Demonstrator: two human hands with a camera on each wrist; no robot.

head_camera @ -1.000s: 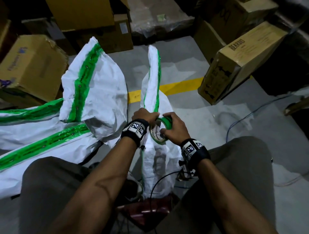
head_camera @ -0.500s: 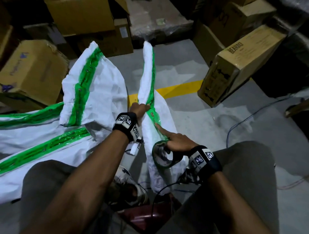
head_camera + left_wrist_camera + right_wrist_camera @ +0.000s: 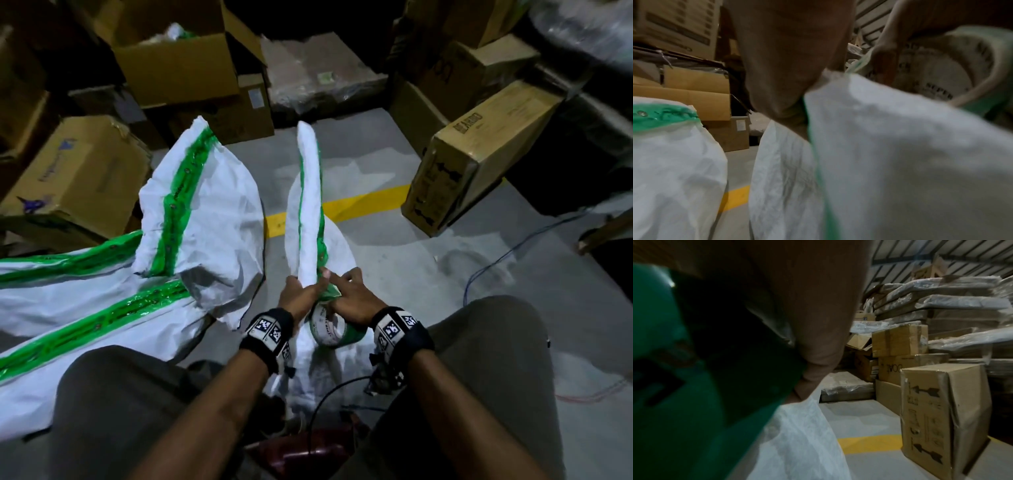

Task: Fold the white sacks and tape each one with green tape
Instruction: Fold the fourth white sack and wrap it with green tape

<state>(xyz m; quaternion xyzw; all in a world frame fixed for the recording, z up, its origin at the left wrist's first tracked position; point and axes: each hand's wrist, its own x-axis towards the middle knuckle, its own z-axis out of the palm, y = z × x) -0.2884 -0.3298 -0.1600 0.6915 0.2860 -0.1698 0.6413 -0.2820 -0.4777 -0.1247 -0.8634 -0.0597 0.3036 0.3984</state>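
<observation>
The left hand (image 3: pixel 297 298) pinches the folded edge of a white sack (image 3: pixel 310 219), thumb and fingers closed on the fabric beside its green taped seam. The right hand (image 3: pixel 352 297) grips the green tape roll (image 3: pixel 334 330), its fingers curled over the roll's top and its thumb reaching to the sack's seam, just beside the left thumb. The sack stands upright on the floor (image 3: pixel 404 274) between the person's knees, its folded top rising away from the hands.

The left wrist view shows what the head view hides: the printed cardboard core of the tape roll (image 3: pixel 937 76) from below, with the sack's fabric (image 3: pixel 900 146) bunched under the left hand (image 3: pixel 789 56). The right wrist view shows mostly the roll's green outer face (image 3: pixel 694 369), blurred, under the right hand (image 3: pixel 807 305).

To the left, more sacks with tape already on them (image 3: pixel 102 301) lie on the floor. Cardboard boxes (image 3: pixel 476 154) stand along the far edge of the floor, past a yellow line (image 3: pixel 363 205).
</observation>
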